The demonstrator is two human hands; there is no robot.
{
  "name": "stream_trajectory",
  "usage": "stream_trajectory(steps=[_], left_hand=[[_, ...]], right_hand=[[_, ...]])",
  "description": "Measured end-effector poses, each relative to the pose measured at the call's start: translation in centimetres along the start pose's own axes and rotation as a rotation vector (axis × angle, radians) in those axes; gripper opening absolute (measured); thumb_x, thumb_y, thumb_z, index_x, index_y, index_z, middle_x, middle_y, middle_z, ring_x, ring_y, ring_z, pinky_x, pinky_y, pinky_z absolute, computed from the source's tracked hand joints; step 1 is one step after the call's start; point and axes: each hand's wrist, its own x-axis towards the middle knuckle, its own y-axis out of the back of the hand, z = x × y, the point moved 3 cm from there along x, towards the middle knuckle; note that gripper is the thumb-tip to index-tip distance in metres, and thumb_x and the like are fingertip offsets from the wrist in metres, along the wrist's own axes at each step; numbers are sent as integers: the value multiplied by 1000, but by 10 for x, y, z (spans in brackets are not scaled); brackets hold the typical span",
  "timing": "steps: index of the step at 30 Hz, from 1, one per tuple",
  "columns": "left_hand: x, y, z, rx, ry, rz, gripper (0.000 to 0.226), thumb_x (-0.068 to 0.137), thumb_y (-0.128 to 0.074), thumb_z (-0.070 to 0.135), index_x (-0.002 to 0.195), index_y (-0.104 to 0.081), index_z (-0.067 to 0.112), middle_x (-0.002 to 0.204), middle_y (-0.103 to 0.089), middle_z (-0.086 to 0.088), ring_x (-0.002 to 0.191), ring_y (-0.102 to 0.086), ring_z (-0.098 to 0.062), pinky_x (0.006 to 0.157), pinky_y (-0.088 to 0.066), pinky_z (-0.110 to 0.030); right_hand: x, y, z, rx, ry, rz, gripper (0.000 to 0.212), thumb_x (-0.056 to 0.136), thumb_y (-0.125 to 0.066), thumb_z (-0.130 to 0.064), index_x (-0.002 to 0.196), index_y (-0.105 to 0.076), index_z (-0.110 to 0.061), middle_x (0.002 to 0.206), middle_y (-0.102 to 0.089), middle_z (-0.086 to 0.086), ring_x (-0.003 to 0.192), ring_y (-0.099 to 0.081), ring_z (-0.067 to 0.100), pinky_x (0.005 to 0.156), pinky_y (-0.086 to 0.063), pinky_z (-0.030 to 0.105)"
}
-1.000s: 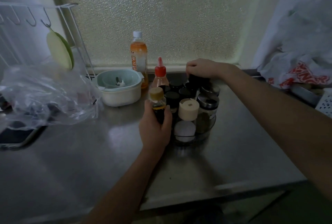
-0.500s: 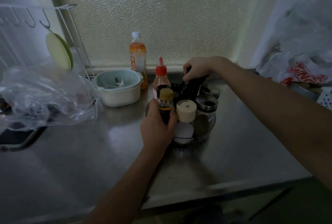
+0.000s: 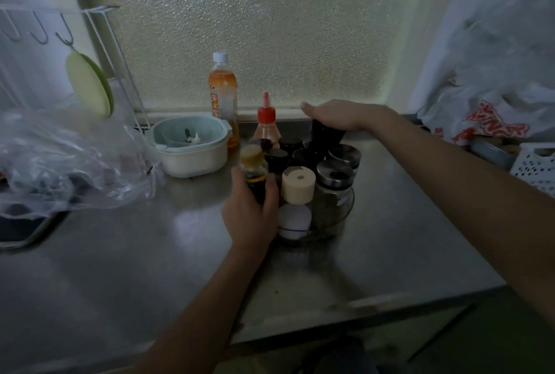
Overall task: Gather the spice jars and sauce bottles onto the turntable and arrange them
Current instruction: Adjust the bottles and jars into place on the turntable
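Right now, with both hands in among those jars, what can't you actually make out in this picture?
All in the head view:
- Turntable: the left hand and packed jars hide most of its rim.
- Small dark bottle: fingers cover its base, so whether it stands on the turntable is unclear.
- Tall black bottle: the right hand covers its top.
- Orange bottle: label too small and blurred to read.
- Plastic bag: contents dim, unclear.

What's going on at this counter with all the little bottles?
A person is packing condiments onto a round turntable on a steel counter. The left hand grips a small yellow-capped sauce bottle at the turntable's left edge. The right hand rests on top of a tall dark bottle at the back.
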Motion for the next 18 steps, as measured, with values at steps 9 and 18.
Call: stream_trajectory(steps=[9, 18], left_hand=[[1, 3, -3, -77, 43, 3, 21, 85, -40, 48, 95, -38, 30, 76, -56, 13, 63, -52, 5, 55, -38, -13], [-1, 5, 2, -254, -100, -26, 15, 86, -47, 36, 98, -46, 27, 79, -61, -1, 70, -56, -8, 60, -46, -27]], right_hand=[[6, -20, -60, 249, 280, 56, 51, 84, -61, -50, 121, -52, -14, 119, -60, 6, 108, -59, 20, 89, -46, 33], [10, -7, -47, 228, 269, 291, 35, 91, -57, -35, 114, -51, -10, 101, -50, 3, 89, -48, 17, 67, -33, 24]])
